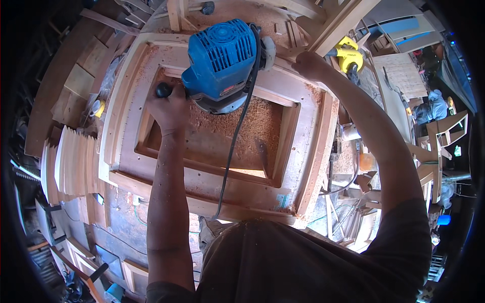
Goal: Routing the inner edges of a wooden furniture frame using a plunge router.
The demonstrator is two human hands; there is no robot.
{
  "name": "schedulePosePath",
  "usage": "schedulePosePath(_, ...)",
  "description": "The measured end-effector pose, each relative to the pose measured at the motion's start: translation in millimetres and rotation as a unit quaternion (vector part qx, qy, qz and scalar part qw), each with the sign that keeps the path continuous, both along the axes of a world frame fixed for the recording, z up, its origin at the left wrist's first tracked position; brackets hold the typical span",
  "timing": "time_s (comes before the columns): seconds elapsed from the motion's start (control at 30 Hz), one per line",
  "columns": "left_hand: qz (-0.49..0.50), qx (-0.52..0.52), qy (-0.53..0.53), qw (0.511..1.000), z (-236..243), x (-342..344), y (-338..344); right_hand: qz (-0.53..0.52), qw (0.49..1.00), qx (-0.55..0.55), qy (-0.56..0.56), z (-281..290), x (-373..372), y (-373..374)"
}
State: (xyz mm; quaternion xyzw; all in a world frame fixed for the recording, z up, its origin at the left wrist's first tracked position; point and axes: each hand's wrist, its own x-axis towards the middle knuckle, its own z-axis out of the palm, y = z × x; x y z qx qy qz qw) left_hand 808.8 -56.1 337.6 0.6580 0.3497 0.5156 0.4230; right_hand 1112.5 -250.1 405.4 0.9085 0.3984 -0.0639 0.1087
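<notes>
A blue router (222,60) stands on the far side of a wooden panel frame (212,189), over its shavings-filled opening. My left hand (169,107) is closed round the router's left handle, and the black round end of that handle (163,90) shows above my fingers. At the far right corner of the frame, my right hand (309,65) is closed beside a wooden beam (341,28), apart from the router's pale right knob (269,53). What its fingers hold, if anything, is hidden. A black cord (236,132) runs from the router across the opening towards my body.
Wood shavings (260,121) lie thick in the opening. A yellow blower (348,55) is beyond my right forearm. Curved wooden pieces (76,161) stand stacked at the left, near a tape roll (97,108). A hammer (206,8) lies at the back.
</notes>
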Motion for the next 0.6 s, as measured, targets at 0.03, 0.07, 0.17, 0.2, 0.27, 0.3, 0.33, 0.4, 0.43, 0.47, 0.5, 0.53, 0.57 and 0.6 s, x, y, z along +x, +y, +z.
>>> schedulePosePath(0.03, -0.001, -0.005, -0.001, 1.000, 0.2, 0.1, -0.4, 0.002, 1.000, -0.003, -0.004, -0.7, 0.7, -0.4)
schedulePosePath(0.07, -0.002, -0.009, -0.003, 1.000, 0.4, 0.4, -0.6, 0.003, 1.000, -0.007, -0.008, -0.8, 1.0, -2.6)
schedulePosePath(0.17, -0.004, -0.014, -0.007, 1.000, -2.2, 0.7, 1.0, 0.008, 1.000, -0.015, -0.019, -1.5, 2.1, -2.5)
schedulePosePath(0.2, -0.006, -0.013, -0.010, 1.000, -3.9, 0.8, 2.3, 0.009, 1.000, -0.018, -0.023, -1.3, 2.2, -3.8)
schedulePosePath(0.27, -0.010, -0.010, -0.016, 1.000, -6.0, 0.3, 4.6, 0.013, 0.999, -0.023, -0.030, -3.8, 1.5, -1.8)
schedulePosePath(0.3, -0.010, -0.016, -0.017, 1.000, -3.1, -0.8, 3.0, 0.019, 0.999, -0.024, -0.032, -5.9, -1.4, -1.3)
schedulePosePath(0.33, -0.011, -0.022, -0.018, 1.000, -0.2, -0.3, -0.7, 0.026, 0.999, -0.026, -0.034, -6.5, -1.4, -3.6)
schedulePosePath(0.4, -0.002, -0.010, -0.037, 0.999, -4.7, -0.1, 2.1, 0.049, 0.998, -0.024, -0.036, -5.1, -3.0, 0.3)
schedulePosePath(0.43, -0.004, 0.000, -0.059, 0.998, -6.6, 0.2, 4.0, 0.062, 0.997, -0.024, -0.036, -6.0, -5.9, 0.6)
schedulePosePath(0.47, -0.006, -0.011, -0.048, 0.999, -6.7, 1.8, 3.7, 0.072, 0.996, -0.024, -0.038, -4.8, -2.5, 0.3)
schedulePosePath(0.5, -0.008, -0.024, -0.037, 0.999, -6.9, 2.2, 3.8, 0.083, 0.995, -0.024, -0.041, -5.0, -1.4, -1.4)
schedulePosePath(0.53, -0.001, -0.022, -0.036, 0.999, -5.4, 2.8, 3.8, 0.091, 0.995, -0.025, -0.044, -4.5, -0.8, -0.9)
schedulePosePath(0.57, -0.001, -0.018, -0.027, 0.999, -5.2, 0.9, 3.0, 0.102, 0.993, -0.027, -0.045, -4.3, 4.3, -4.0)
schedulePosePath(0.6, -0.002, -0.014, -0.018, 1.000, -4.9, -0.9, 2.3, 0.112, 0.992, -0.029, -0.047, -4.3, 10.7, -4.1)
